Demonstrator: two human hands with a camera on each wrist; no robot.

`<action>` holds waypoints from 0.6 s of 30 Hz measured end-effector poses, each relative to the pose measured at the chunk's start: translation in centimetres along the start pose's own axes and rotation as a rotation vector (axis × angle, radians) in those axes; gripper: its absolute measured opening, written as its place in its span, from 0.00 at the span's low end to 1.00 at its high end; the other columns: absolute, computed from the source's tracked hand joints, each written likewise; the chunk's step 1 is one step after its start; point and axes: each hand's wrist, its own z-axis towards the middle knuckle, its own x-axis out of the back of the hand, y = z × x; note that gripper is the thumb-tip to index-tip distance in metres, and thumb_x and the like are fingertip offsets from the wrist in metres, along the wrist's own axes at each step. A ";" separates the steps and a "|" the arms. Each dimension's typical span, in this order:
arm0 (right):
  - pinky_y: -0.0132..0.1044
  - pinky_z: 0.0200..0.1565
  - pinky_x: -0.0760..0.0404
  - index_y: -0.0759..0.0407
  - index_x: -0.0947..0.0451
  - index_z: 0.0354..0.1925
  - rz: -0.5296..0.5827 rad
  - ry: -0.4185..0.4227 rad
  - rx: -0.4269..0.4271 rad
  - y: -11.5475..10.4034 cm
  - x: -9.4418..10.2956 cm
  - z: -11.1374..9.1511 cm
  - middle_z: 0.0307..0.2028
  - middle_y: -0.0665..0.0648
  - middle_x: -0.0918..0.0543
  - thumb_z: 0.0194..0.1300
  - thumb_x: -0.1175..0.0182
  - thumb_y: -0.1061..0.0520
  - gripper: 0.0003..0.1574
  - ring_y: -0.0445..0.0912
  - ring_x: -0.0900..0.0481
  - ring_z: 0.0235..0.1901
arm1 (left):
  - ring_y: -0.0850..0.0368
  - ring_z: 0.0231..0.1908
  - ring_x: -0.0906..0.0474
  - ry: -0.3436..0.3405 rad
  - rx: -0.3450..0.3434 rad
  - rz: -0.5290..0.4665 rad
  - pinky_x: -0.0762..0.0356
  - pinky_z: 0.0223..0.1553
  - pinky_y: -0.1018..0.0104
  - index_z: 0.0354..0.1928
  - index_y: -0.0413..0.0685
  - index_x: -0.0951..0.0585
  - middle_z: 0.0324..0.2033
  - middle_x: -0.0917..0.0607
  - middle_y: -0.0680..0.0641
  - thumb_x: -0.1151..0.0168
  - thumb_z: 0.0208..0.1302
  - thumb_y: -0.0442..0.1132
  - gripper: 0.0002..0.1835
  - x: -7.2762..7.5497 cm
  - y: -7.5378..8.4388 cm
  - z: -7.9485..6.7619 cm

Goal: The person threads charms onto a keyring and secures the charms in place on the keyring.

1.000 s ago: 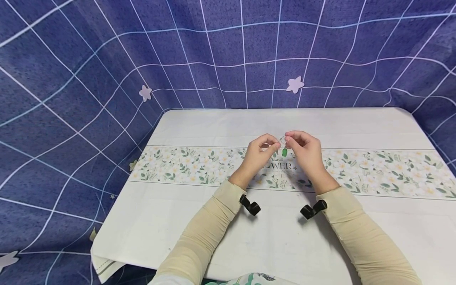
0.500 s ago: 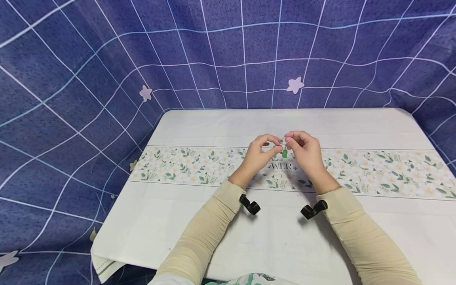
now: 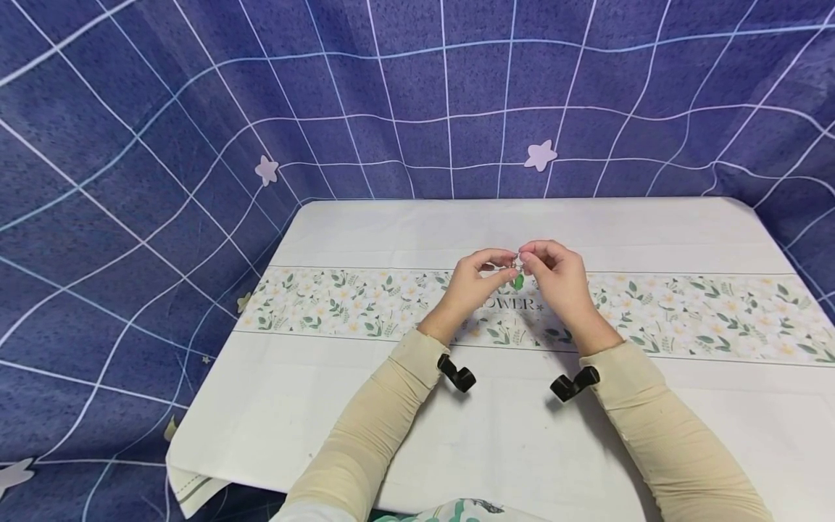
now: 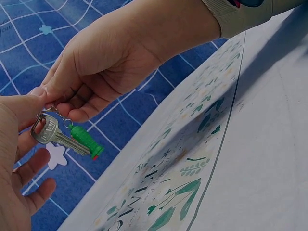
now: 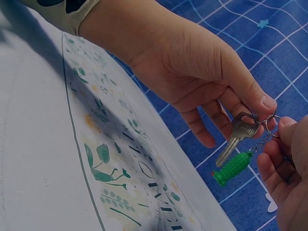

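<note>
My left hand and right hand meet fingertip to fingertip above the printed band of the tablecloth. Between them is a thin metal key ring. The right thumb and forefinger pinch one side of the ring. On the other side, my left thumb and forefinger pinch at the ring beside the head of a silver key, which points downward. A bumpy green charm with a red spot at its end hangs by a short chain. Fingertips hide part of the ring; whether the key is threaded on it I cannot tell.
A white tablecloth with a floral band covers the table. Behind and to the left hangs a blue curtain with a white grid and stars. Black camera mounts sit at both wrists over beige sleeves.
A second ago a gap separated my left fingertips from the ring; they have moved right and now reach it. The green charm has swung slightly left. The right hand has barely moved.
</note>
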 end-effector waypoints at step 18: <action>0.28 0.35 0.20 0.71 0.19 0.50 0.030 -0.091 -0.027 -0.3 0.0 -0.2 0.38 0.68 0.16 0.73 0.40 0.63 0.12 0.40 0.19 0.32 | 0.63 0.46 0.19 0.030 0.035 0.002 0.25 0.53 0.69 0.47 0.44 0.13 0.42 0.11 0.48 0.31 0.67 0.43 0.12 -0.1 0.0 0.0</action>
